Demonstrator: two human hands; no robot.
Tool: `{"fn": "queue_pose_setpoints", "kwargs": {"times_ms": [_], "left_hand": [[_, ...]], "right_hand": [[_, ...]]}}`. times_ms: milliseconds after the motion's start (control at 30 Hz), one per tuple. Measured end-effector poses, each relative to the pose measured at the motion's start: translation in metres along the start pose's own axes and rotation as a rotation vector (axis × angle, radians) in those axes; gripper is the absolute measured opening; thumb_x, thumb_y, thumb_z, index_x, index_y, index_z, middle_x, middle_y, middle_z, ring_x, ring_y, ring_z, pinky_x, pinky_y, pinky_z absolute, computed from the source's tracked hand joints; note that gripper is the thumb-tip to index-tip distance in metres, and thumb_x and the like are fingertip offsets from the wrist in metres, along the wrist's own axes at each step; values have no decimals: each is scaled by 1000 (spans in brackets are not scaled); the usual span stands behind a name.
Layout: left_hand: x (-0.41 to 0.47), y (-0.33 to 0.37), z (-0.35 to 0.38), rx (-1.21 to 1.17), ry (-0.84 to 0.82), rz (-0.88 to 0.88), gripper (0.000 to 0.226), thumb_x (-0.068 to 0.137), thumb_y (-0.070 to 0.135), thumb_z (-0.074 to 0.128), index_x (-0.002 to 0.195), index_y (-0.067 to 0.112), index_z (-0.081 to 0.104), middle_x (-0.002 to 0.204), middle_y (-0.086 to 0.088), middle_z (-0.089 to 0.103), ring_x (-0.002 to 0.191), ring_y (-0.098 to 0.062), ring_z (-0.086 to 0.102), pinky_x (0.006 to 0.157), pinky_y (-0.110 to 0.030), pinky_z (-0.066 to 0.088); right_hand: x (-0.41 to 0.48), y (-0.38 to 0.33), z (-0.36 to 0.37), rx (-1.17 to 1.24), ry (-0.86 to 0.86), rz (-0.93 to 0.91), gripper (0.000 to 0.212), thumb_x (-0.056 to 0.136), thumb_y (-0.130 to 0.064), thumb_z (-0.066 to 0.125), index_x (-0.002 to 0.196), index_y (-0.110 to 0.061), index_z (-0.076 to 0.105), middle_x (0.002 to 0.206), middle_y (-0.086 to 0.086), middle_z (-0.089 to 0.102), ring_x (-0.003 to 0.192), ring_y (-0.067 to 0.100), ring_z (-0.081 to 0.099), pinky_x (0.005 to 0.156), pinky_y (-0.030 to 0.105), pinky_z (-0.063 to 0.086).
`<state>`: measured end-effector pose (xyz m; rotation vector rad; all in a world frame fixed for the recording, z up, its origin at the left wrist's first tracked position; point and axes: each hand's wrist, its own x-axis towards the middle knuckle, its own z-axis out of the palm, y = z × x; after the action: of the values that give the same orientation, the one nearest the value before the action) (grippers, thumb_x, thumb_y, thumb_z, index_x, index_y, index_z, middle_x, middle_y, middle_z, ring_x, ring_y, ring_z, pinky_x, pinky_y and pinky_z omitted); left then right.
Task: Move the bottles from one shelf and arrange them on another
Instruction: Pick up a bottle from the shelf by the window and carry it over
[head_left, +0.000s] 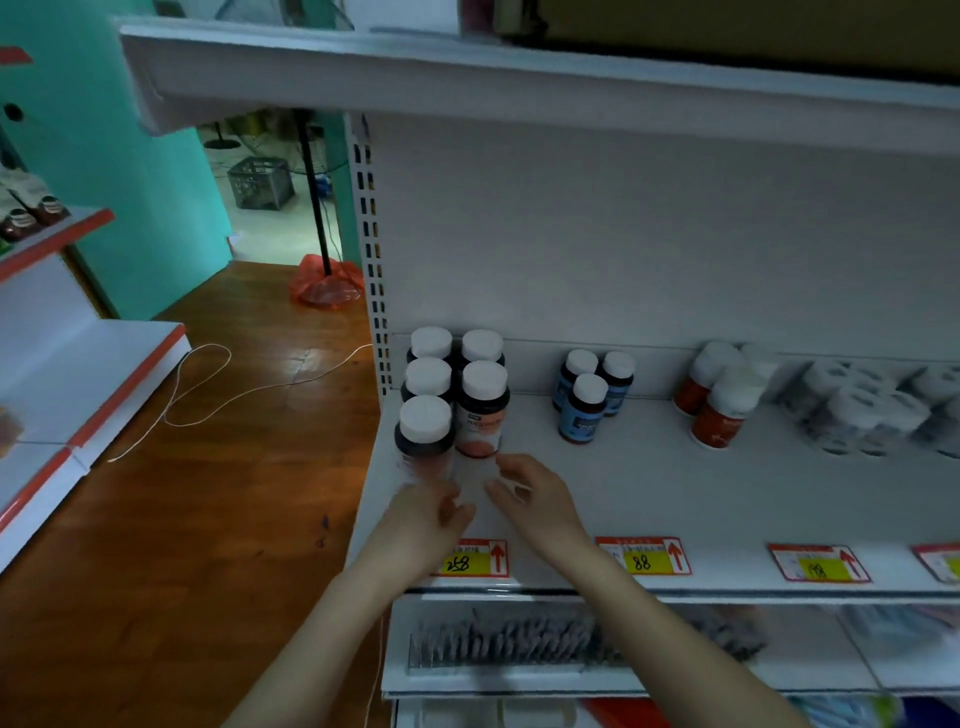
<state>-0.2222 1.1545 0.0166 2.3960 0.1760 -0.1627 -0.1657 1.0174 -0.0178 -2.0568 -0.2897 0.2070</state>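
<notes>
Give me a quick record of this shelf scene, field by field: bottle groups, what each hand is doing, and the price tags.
shelf: white shelf, bottles standing toward the back
left group: five dark bottles with white caps, in two columns
middle group: three blue-label bottles
right group: red-label bottles, blurred
left hand: open, fingers just below the front-left bottle
right hand: open, no grip on anything
price tags: 258 tag, 88 tag

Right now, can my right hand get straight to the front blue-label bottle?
Probably yes. The right hand is empty and sits in front of the dark bottles, and the shelf between it and the front blue-label bottle is bare, with nothing standing in the way.
</notes>
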Motion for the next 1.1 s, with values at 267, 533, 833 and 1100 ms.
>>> {"fn": "queue_pose_setpoints", "kwargs": {"times_ms": [267,533,833,1100], "left_hand": [[24,115,76,-183,-21,162,48,91,31,48,135,13,39,135,-6,52,117,-17,53,90,-16,34],[30,292,227,-332,-63,391,32,87,16,57,116,2,56,116,-15,64,107,-24,60,87,-23,40],[4,473,387,-321,-346,642,24,86,16,58,106,3,60,96,1,60,94,-16,60,86,-27,46],[24,598,492,-289,-479,733,18,82,28,61,97,18,58,91,4,59,92,-20,61,89,-33,49]], "right_hand": [[-42,48,-132,-3,286,109,33,88,-22,58,119,-8,56,124,7,59,107,13,55,91,21,43],[-143,143,-342,-101,611,192,30,86,-16,62,112,-2,60,110,10,65,103,19,60,93,32,48],[-256,226,-524,-41,948,290,27,86,-17,62,110,-6,61,101,1,62,99,16,59,93,33,49],[-283,298,-639,11,1087,325,27,87,-19,60,112,-10,58,102,-4,59,99,10,57,92,27,48]]}}
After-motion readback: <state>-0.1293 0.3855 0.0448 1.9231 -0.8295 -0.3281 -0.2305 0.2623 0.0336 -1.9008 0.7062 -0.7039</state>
